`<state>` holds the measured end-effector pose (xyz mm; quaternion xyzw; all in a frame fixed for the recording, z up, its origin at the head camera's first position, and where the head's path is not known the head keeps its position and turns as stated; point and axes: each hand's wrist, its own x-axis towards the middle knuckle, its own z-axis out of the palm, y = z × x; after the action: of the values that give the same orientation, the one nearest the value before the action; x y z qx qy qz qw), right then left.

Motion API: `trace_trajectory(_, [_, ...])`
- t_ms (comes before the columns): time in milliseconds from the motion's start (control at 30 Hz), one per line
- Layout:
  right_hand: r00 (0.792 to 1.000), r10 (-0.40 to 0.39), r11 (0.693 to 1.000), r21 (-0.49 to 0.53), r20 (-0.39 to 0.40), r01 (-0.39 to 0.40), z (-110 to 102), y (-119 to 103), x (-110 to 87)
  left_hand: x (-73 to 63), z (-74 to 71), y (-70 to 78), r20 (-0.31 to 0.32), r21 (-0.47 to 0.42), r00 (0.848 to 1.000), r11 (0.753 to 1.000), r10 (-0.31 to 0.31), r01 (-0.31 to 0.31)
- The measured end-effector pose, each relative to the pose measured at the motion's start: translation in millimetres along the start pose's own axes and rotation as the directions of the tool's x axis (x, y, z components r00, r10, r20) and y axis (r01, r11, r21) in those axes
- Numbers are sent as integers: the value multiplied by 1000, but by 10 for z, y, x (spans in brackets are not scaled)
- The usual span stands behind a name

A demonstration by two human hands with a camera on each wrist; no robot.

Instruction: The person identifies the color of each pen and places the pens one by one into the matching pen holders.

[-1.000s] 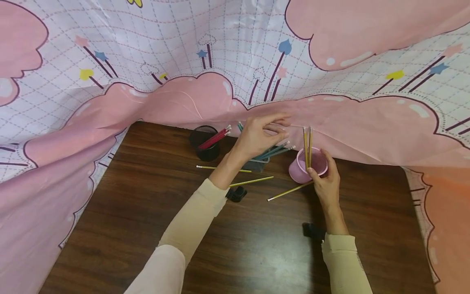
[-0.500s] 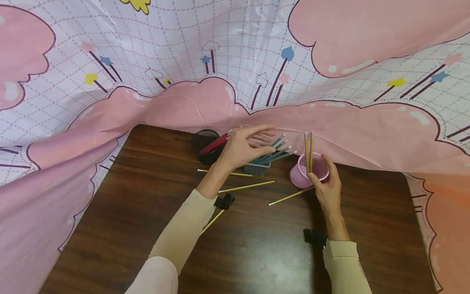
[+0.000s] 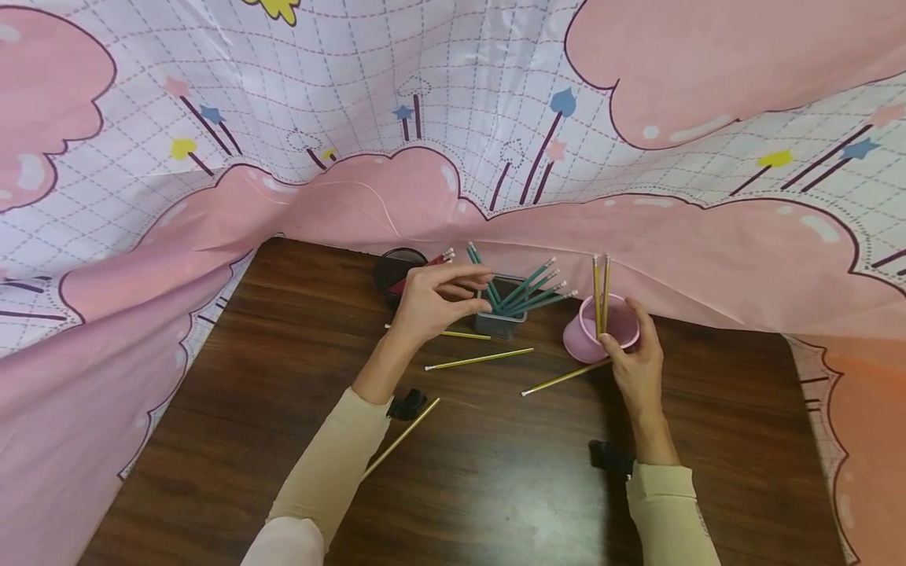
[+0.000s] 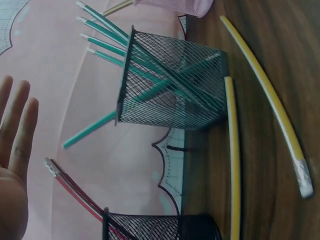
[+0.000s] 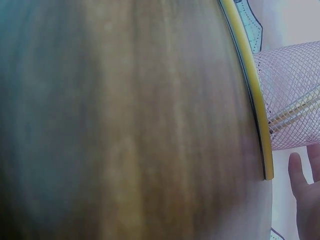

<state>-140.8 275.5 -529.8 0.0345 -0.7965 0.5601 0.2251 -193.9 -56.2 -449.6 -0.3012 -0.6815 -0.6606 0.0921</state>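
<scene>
In the head view my left hand (image 3: 439,303) hovers left of a dark mesh pencil holder (image 3: 501,324) of green pencils (image 3: 527,295), fingers loosely bent and holding nothing. The left wrist view shows that hand (image 4: 15,155) at the edge, apart from the holder. My right hand (image 3: 637,358) holds a pink mesh pencil cup (image 3: 579,338) at its right side, thumb near the front rim. Two yellow pencils (image 3: 597,291) stand in the cup. The right wrist view shows part of the right hand (image 5: 307,195) beside the cup (image 5: 290,75).
Several yellow pencils lie loose on the wooden table (image 3: 495,472): one in the middle (image 3: 481,360), one before the cup (image 3: 559,380), one near the left forearm (image 3: 403,436). A round black mesh cup (image 3: 389,275) with red pencils stands at the back left. Patterned cloth (image 3: 637,244) hangs behind.
My left hand has moved left, away from above the green pencils, uncovering their holder and a yellow pencil near the forearm. The right hand stays at the pink cup.
</scene>
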Motion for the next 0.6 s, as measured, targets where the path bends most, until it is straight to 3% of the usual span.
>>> trace_trajectory(133, [1000,-1,1000,-10,0,1,-4,8,-3,-64,-31,-45,-18,-14,1000,1000,21,-21])
trace_trajectory(433, [1000,5,1000,6,-3,-5,0,33,-4,-290,-138,-132,-59,57,996,997,60,-57])
trace_trajectory(600, [1000,1,1000,6,-3,-1,0,34,3,-421,-181,-188,-91,55,995,998,41,-37])
